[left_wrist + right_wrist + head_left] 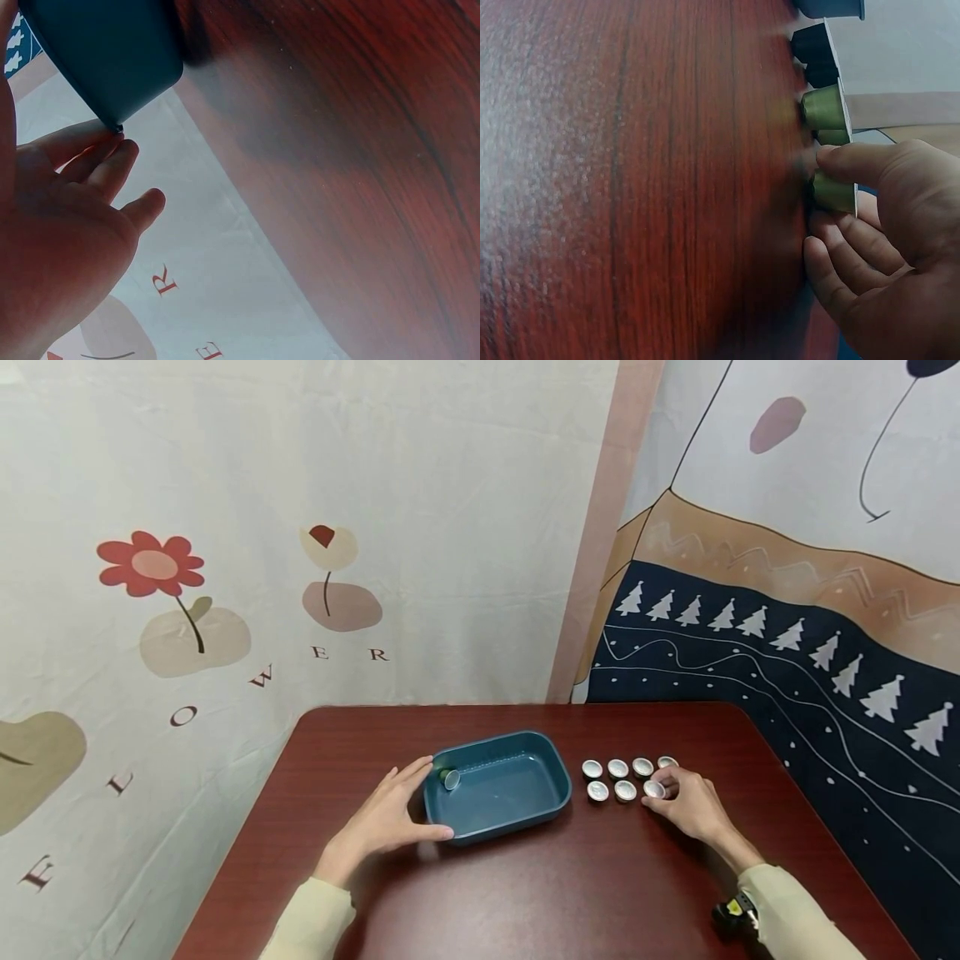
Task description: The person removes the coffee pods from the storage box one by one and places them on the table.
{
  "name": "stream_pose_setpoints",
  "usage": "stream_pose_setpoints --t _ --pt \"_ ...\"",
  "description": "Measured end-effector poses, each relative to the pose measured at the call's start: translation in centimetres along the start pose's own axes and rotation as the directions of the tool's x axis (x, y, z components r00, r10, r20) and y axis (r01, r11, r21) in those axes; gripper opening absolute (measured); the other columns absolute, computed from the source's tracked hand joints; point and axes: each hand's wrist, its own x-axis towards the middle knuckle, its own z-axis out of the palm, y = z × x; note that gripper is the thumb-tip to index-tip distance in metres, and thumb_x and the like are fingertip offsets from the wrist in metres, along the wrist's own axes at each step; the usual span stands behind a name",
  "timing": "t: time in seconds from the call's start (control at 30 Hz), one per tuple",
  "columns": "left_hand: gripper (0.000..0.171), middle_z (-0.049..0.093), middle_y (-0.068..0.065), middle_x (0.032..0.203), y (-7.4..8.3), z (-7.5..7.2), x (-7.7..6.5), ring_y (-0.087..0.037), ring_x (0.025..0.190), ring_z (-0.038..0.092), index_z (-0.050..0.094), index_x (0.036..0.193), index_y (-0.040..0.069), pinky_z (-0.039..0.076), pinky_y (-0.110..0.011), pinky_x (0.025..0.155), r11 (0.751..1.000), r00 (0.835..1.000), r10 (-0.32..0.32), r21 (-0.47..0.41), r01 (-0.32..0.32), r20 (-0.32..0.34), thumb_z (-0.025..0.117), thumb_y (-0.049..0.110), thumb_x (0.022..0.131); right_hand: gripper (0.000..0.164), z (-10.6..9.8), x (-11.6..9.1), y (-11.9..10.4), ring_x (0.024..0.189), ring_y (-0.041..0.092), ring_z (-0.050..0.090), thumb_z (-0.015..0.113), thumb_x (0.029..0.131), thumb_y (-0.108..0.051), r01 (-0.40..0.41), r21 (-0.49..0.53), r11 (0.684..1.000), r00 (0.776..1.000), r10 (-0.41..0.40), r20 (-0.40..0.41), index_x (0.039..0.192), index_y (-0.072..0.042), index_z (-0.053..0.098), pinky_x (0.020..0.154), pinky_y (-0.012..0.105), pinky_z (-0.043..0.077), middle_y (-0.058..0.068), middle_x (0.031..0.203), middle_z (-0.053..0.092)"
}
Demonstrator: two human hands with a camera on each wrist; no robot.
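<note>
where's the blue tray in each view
Head: blue tray at table centre, left hand flat against its near-left corner.
Left wrist: its corner fills the top left, fingertips just below.
Right wrist: only a sliver at the top edge.
Shared landmark: the red-brown table.

The tabletop (525, 893) is dark red wood-grain, smooth and semi-glossy, with soft reflections and fine dark streaks showing plainly in both wrist views. The teal tray (558, 775) looks like moulded plastic, smooth with a low satin sheen. The coffee capsules (618, 768) have silvery foil-like lids that catch the light; seen from the right wrist their bodies look like thin metal, some olive green with a dull metallic lustre, some black. The wall hangings (375, 527) are printed cloth, matt and faintly creased. The sleeves (311, 922) are pale, soft, matt fabric.
</note>
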Motion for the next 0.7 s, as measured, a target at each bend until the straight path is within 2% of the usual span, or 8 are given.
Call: stream_pose_setpoints --t 0.3,0.7 --pt "0.129 0.039 -0.011 0.184 -0.05 0.03 0.03 -0.046 0.172 0.034 0.042 0.174 0.004 0.023 -0.073 0.142 1.000 1.000 0.002 0.005 -0.002 -0.002 0.095 0.072 0.078 0.034 0.24 -0.01 0.09 0.091 0.020 0.080 0.096 0.089 -0.021 0.012 -0.010 1.000 1.000 -0.012 -0.008 0.113 -0.007 0.076 0.075 0.028 0.059 0.008 0.098 0.083" --pt "0.128 0.039 -0.011 0.184 -0.21 0.02 0.01 -0.046 0.171 0.034 0.041 0.174 0.004 0.022 -0.073 0.141 1.000 1.000 0.010 0.012 -0.010 -0.003 0.094 0.073 0.080 0.041 0.48 -0.02 0.20 0.087 0.013 0.074 0.097 0.087 -0.020 0.016 -0.013 1.000 1.000 -0.016 -0.016 0.118 -0.003 0.076 0.072 0.024 0.056 0.004 0.094 0.081"
